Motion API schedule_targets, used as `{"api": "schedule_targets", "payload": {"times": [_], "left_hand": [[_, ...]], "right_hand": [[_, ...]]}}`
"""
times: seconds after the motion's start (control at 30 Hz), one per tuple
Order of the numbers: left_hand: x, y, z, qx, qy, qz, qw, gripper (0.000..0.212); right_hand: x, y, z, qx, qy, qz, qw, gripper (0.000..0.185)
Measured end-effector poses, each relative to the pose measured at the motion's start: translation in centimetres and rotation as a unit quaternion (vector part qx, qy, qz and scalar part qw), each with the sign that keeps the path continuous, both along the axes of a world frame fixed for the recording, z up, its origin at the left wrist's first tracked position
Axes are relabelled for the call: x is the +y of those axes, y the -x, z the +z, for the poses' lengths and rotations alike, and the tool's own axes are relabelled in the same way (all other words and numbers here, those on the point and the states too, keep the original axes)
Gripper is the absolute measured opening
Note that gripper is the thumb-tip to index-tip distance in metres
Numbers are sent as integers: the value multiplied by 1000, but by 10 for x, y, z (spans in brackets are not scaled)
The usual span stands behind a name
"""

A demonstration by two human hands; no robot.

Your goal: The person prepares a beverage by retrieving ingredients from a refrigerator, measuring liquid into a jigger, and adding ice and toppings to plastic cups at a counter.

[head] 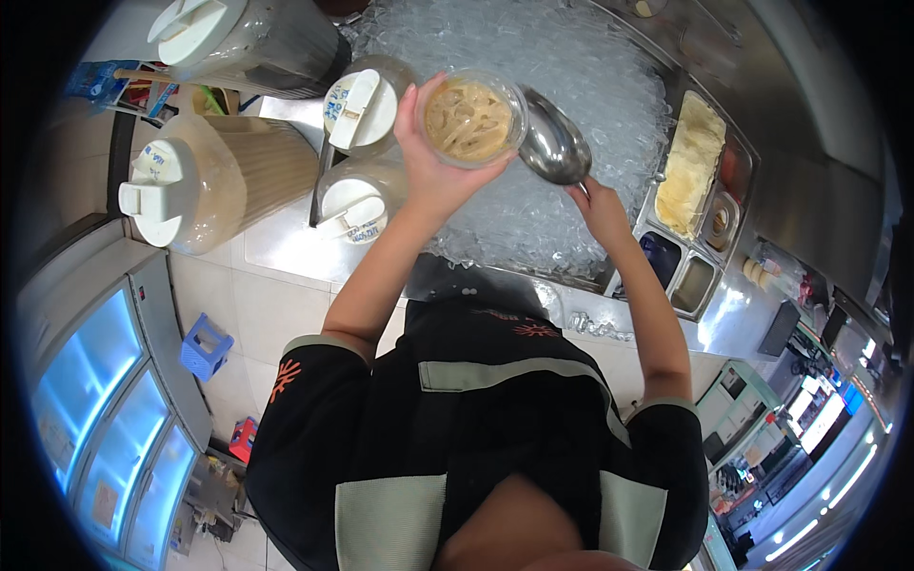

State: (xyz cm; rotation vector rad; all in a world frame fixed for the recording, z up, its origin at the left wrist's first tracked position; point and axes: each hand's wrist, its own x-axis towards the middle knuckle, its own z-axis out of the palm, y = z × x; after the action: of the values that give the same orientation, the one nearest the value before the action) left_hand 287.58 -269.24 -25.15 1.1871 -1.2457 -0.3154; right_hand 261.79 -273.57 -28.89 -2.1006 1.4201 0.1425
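My left hand (435, 160) grips a clear plastic cup (471, 118) from its near side. Inside the cup is a light brown drink with pieces of ice near its top. My right hand (598, 207) holds a metal ice scoop (555, 139) by its handle. The scoop's bowl lies just right of the cup rim, its rounded shiny back towards me; whether the two touch I cannot tell. Beneath both hands spreads a wide bin of ice (514, 221), filled with clear pieces.
Left of the ice stand two smaller white-lidded pitchers (360, 110), a large jug of tan liquid (235, 178) and a jug of dark liquid (278, 50). At right, metal pans include one with a pale yellow food (689, 164). Loose ice (600, 326) lies on the counter's near edge.
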Motion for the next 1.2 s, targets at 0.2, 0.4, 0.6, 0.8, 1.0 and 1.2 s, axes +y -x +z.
{"api": "schedule_targets", "payload": {"times": [0.2, 0.4, 0.6, 0.8, 1.0, 1.2], "left_hand": [[5, -6, 9, -22, 11, 22, 999, 107], [7, -10, 11, -18, -20, 33, 999, 108], [3, -11, 6, -23, -47, 53, 997, 104], [-3, -3, 7, 10, -84, -9, 996, 108], [-9, 5, 3, 16, -49, -20, 998, 98], [-11, 10, -2, 3, -38, -18, 999, 98]], "right_hand": [[-43, -57, -1, 14, 24, -13, 1000, 34], [-58, -90, -18, -111, 13, -91, 990, 34], [-67, -41, 69, -138, 55, -29, 988, 28], [-72, -5, 228, -18, -29, 89, 995, 27], [-68, -19, 270, 98, 4, 179, 979, 30], [-62, -18, 283, 140, 12, 162, 977, 29]]}}
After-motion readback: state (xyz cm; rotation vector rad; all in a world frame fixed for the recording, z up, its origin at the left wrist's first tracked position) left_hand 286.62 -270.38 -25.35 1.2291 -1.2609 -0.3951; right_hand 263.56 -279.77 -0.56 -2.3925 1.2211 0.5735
